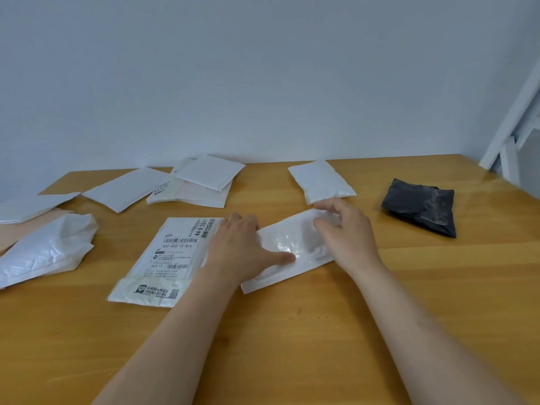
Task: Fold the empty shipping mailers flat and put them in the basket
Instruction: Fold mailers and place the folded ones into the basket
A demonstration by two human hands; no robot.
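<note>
A white mailer folded into a long strip (285, 247) lies slantwise at the middle of the wooden table (292, 331). My left hand (242, 249) presses flat on its left half, thumb stretched across the glossy plastic. My right hand (344, 232) rests on its far right end with fingers curled over the edge. A labelled white mailer (172, 258) lies flat just left of it, partly under my left hand. No basket is in view.
A folded white mailer (321, 181) and a folded black mailer (420, 206) lie at the back right. Several white mailers (201, 182) are piled at the back left, and a crumpled one (46, 252) lies at the left edge. A white frame (514, 124) leans at the right.
</note>
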